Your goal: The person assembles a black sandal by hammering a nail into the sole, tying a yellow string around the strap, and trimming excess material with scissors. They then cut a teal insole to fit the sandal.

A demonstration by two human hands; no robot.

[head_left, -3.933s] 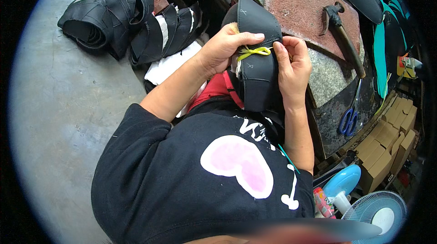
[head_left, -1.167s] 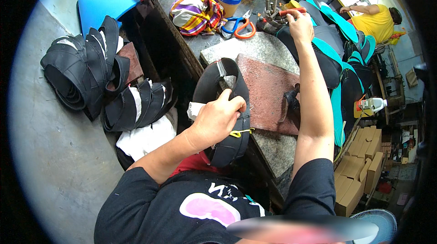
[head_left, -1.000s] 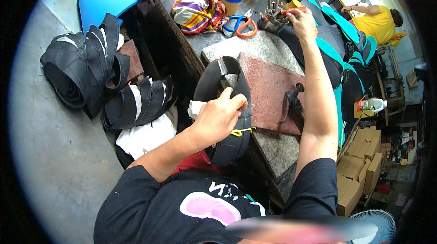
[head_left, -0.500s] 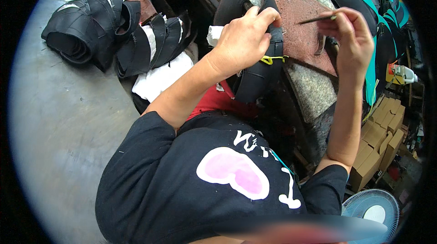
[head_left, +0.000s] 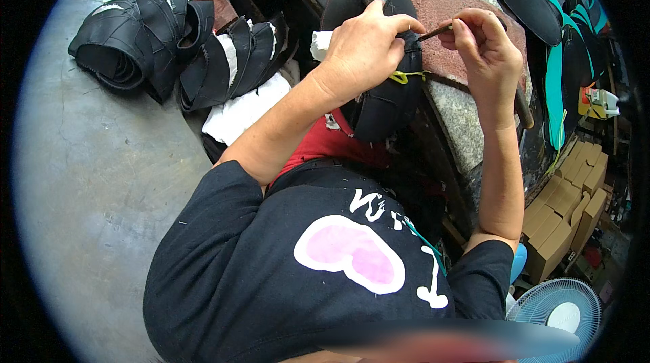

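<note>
My left hand (head_left: 365, 48) grips a black shoe upper (head_left: 382, 102) mounted on a form, with a yellow band (head_left: 405, 77) around it. My right hand (head_left: 484, 45) pinches a thin brown stick-like tool (head_left: 437, 29) whose tip reaches the upper beside my left fingers. The upper rests against the edge of a red and grey stone slab (head_left: 450, 4).
A pile of black uppers (head_left: 169, 45) and white cloth (head_left: 240, 109) lie on the grey floor (head_left: 88, 180) at left. Black and teal pieces (head_left: 548, 31) hang at right. Cardboard boxes (head_left: 569, 207) and a fan (head_left: 558, 309) sit at lower right.
My right hand reached far to the bench tools, came back holding the thin tool, and now has its tip at the upper. My left hand kept hold of the upper.
</note>
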